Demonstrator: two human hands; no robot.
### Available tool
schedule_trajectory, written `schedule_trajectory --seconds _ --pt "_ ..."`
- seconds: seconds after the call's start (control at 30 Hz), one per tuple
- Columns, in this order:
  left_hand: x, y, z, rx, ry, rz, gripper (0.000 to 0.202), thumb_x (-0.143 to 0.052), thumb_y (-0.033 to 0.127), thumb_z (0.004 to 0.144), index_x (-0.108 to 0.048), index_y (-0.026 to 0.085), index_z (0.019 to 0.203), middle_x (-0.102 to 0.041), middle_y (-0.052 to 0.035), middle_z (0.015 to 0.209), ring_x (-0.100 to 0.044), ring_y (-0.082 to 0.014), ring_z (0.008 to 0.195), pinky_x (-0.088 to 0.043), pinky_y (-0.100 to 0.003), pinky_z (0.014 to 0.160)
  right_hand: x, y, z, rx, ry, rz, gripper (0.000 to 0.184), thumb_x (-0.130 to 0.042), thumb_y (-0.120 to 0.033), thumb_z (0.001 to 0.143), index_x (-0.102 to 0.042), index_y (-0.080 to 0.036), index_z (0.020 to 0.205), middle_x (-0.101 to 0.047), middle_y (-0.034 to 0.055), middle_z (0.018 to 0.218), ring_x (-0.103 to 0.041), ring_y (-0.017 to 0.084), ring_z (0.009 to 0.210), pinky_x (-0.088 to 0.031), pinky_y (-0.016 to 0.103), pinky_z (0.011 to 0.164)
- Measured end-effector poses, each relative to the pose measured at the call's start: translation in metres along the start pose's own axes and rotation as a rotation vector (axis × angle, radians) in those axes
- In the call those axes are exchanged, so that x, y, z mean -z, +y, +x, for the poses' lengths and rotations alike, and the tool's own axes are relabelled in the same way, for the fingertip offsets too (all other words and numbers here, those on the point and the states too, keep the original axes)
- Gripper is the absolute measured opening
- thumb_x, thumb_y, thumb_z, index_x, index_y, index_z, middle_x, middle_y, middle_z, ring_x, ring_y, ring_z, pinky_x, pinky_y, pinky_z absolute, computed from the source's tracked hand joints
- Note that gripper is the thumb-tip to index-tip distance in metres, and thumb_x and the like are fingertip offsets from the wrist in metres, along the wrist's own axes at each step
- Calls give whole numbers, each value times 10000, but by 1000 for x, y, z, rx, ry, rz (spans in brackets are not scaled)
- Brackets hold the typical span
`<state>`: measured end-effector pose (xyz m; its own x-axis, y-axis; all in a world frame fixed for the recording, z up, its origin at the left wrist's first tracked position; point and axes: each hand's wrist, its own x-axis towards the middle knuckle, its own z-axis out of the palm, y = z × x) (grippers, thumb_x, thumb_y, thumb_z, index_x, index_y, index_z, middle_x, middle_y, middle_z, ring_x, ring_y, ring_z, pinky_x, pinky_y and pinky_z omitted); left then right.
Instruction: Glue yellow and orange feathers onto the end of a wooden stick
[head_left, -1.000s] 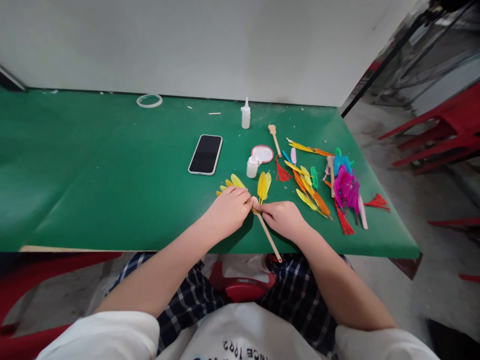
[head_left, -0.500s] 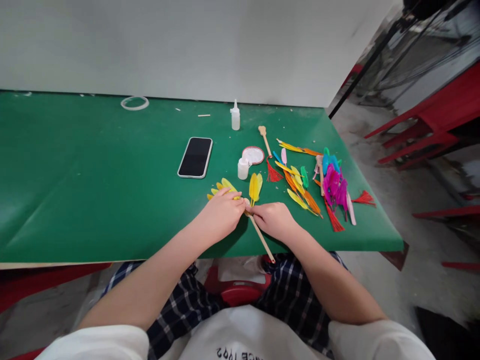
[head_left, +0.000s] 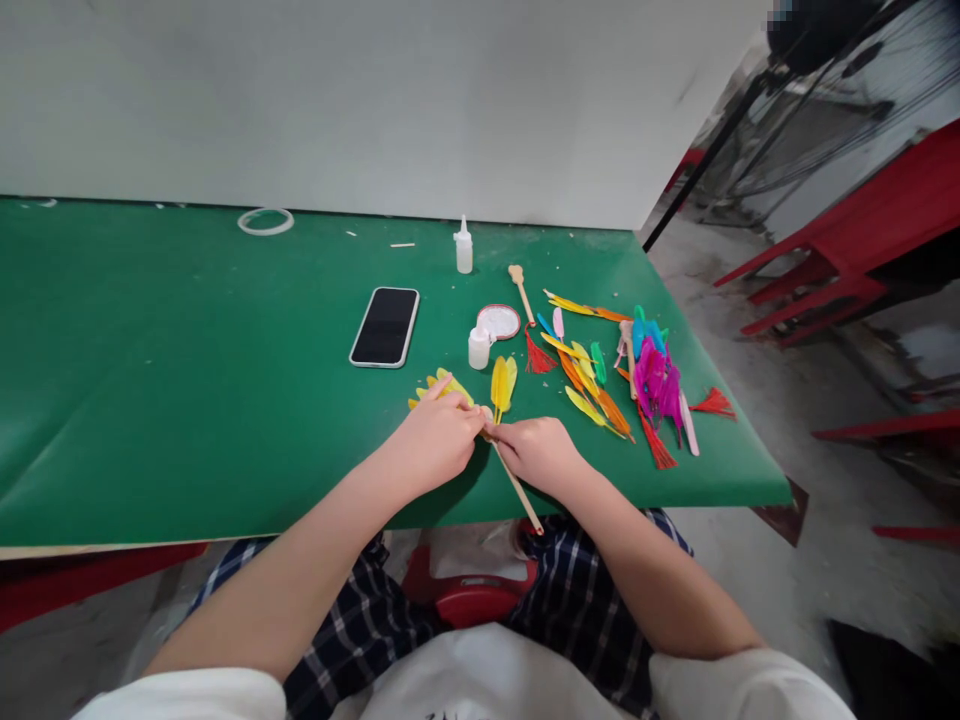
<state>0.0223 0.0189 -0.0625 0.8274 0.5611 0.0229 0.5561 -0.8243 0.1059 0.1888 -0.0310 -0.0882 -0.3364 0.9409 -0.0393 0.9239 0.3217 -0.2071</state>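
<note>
My left hand (head_left: pixel 431 440) rests on the green table (head_left: pixel 187 400), fingers curled and pressing several yellow feathers (head_left: pixel 442 385) against the head of a wooden stick (head_left: pixel 517 488). Facing it, my right hand (head_left: pixel 536 452) is closed in a pinch on the same stick, just below its head. The stick slants down past the table's front edge. Two more yellow feathers (head_left: pixel 501 383) fan up from the point where the fingertips meet.
A black phone (head_left: pixel 385 326) lies behind my hands. Two small white glue bottles (head_left: pixel 464 248) (head_left: pixel 478 347) and a round white lid (head_left: pixel 499 321) stand further back. A heap of coloured feathers (head_left: pixel 645 375), red tassels (head_left: pixel 538 355) and another wooden stick (head_left: pixel 520 289) fills the right. A white ring (head_left: pixel 265 221) lies far left; red chairs (head_left: pixel 847 260) stand beside the table.
Only the camera has shifted a little; my hands stay closed together on the stick and yellow feathers.
</note>
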Motion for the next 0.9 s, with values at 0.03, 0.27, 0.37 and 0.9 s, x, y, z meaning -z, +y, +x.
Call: schedule_trajectory --seconds 0.03,0.27,0.37,0.9 --pt "1 0 0 9 -5 4 319 -420 89 751 -618 147 994 -667 -64 857 -563 -210 933 -243 -504 1039 1 -1 0 -2 -4 -9 325 -339 -304 885 -618 -281 1050 -696 22 774 -630 144 676 -309 227 539" --pt "1 0 -2 2 37 9 338 -427 94 746 -609 185 1015 -667 -40 804 -565 -196 889 -165 -551 1053 6 0 1 -11 -10 -14 332 -322 -296 888 -638 -294 990 -695 22 767 -633 149 674 -319 224 541" --pt "0 0 -2 7 35 7 340 -418 92 749 -609 178 1017 -666 -43 792 -565 -199 876 -145 -566 1051 5 0 1 -12 14 0 332 -323 -289 887 -644 -286 974 -694 18 765 -629 144 666 -313 223 541" --pt "7 6 -1 30 -26 60 268 -407 153 815 -610 133 988 -621 -79 736 -563 -241 795 -417 -469 833 4 -1 6 -50 18 23 302 -352 -265 858 -653 -240 868 -692 22 736 -621 150 643 -285 242 544"
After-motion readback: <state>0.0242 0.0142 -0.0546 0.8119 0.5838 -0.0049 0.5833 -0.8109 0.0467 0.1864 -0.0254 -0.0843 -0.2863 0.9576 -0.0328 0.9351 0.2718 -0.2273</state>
